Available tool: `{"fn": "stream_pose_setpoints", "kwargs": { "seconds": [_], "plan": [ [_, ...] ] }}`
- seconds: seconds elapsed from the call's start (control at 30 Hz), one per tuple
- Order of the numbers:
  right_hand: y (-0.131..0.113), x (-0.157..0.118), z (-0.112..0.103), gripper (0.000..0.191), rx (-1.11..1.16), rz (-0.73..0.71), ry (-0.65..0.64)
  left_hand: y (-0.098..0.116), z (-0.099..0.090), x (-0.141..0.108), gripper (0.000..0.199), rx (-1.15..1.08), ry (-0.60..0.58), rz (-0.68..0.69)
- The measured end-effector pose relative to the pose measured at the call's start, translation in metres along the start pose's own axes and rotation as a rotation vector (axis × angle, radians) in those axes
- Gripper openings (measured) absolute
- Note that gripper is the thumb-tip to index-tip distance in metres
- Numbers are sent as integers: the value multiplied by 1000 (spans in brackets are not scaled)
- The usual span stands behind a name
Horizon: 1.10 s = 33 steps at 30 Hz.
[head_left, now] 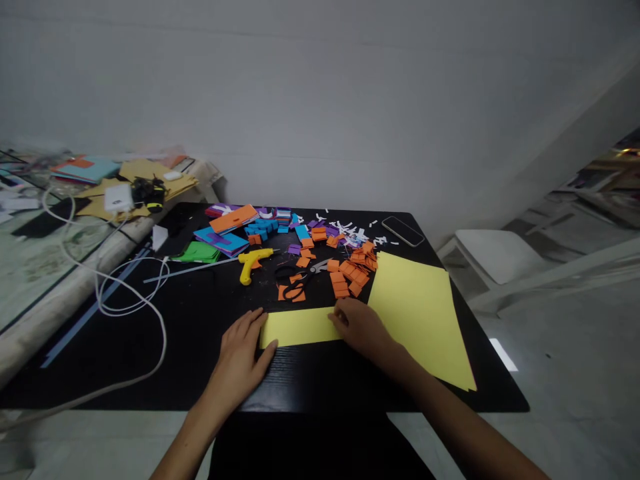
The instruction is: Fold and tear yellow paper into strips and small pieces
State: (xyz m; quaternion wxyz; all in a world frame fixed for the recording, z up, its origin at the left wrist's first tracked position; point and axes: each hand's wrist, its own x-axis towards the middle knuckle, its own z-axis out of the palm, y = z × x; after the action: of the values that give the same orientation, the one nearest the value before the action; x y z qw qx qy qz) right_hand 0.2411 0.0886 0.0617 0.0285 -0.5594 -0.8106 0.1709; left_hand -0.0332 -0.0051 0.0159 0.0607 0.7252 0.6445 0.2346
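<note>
A folded-looking yellow paper strip (300, 327) lies crosswise on the black table in front of me. My left hand (243, 353) rests flat at its left end, fingers stretched out and thumb spread along the lower edge. At the right end, my right hand (357, 327) is closed, its curled fingertips on the paper; the far corner is hidden under it. Larger yellow sheets (417, 313) lie stacked just right of that hand. Behind the strip are black-handled scissors (300, 280) among small orange paper pieces (355, 270).
A yellow glue gun (253, 263) lies left of the scissors. Folded coloured papers (223, 237) and white scraps (353, 233) spread along the back, with a phone (403, 231) at right. A white cable (135, 287) loops over the left side. A white stool (495, 257) stands beyond the table.
</note>
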Motion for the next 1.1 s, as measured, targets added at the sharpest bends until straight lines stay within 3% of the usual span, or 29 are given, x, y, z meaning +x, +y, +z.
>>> {"fn": "stream_pose_setpoints", "kwargs": {
  "seconds": [0.07,0.17,0.3,0.4,0.53,0.8,1.1],
  "plan": [
    [-5,-5,13,8,70,-192,79,3,-5,6,42,-30,11,1],
    [-11,-12,34,20,104,-319,231,20,-8,21,30,-69,-47,13],
    [-15,-20,54,34,83,-355,249,51,2,46,21,-74,-250,99],
    [-14,-23,61,38,97,-369,263,70,12,62,19,35,-364,48],
    [-12,-23,65,45,140,-370,279,83,20,76,20,94,-389,-32],
    [-10,-21,65,43,187,-366,291,77,13,84,39,164,-435,-257],
    [-9,-20,65,42,230,-343,299,55,-10,86,40,136,-516,-349]
  ]
}}
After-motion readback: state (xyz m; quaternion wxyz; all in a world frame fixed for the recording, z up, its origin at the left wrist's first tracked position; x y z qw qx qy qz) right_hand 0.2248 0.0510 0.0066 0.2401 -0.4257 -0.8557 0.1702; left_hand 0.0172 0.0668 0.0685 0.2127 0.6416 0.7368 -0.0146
